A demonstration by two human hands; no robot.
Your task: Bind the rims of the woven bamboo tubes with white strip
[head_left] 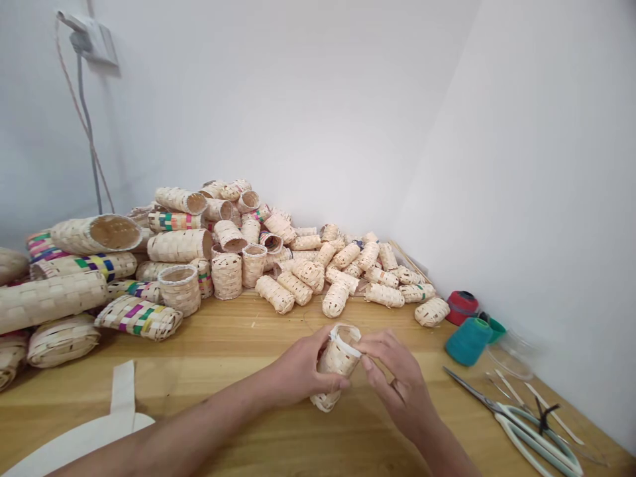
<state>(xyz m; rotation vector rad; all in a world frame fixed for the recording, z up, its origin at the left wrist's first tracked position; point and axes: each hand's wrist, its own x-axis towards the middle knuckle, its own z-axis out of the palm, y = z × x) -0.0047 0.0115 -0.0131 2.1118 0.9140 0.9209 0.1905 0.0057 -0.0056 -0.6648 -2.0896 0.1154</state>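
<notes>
now, left hand (304, 372) clasps tilted, open-topped woven basket (339, 362); right hand (397, 379) pinches rim strip (344, 345).

On the light-brown wooden worktop (223, 351), cream woven-strip baskets (179, 245) are heaped before a white wall (322, 99); to the right lie a teal cone of thread (468, 341), a red spool (461, 309) and pale-green-handled metal scissors (493, 405).

Held basket (335, 361): one side hidden by left hand (303, 368).
Rim strip (345, 342): end lost at right hand (392, 374).
Left-edge baskets (12, 265): cut off.
Flat white piece (59, 450): cropped below, partly under forearm (199, 424).
Clear container (514, 354): blurred.
</notes>
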